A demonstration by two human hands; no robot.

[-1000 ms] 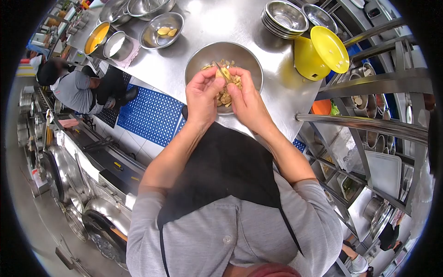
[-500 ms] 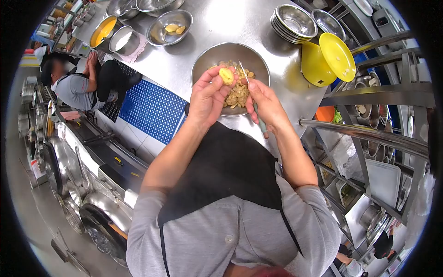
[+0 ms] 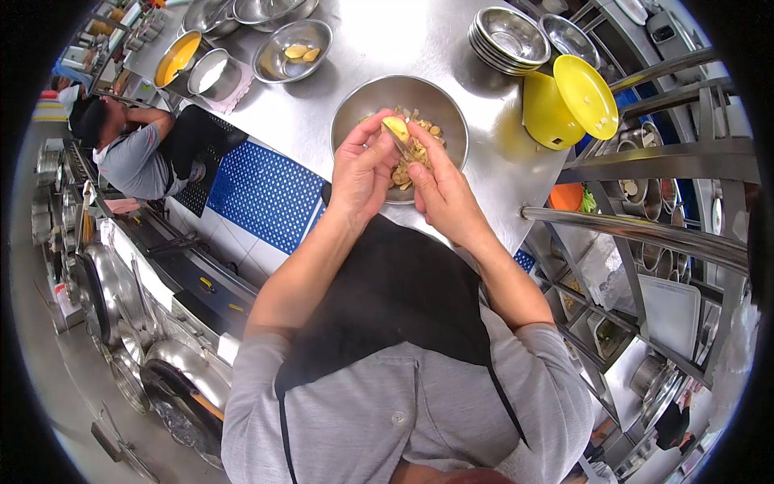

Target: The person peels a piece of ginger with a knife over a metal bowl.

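Note:
My left hand (image 3: 362, 165) grips a yellow peeled piece, perhaps ginger (image 3: 396, 126), over a large steel bowl (image 3: 355, 105). In my right hand (image 3: 442, 185) is a small knife (image 3: 400, 143), its blade against the lower side of the piece; the handle is mostly hidden by the fingers. Brownish peelings and pieces (image 3: 426, 131) lie in the bowl beneath both hands. A smaller steel bowl (image 3: 270, 60) at the upper left holds a few yellow pieces (image 3: 301, 52).
Stacked steel bowls (image 3: 509, 40) and a yellow container with tilted lid (image 3: 548, 113) stand at the right. Pots with orange (image 3: 176, 60) and white contents (image 3: 211, 73) sit at the left. A metal rail (image 3: 629, 232) runs along the right. Another person (image 3: 133, 157) sits at the left.
Since half a second ago, my right hand has moved left and brought the knife from beside the piece onto it. The seated person has raised an arm toward the head.

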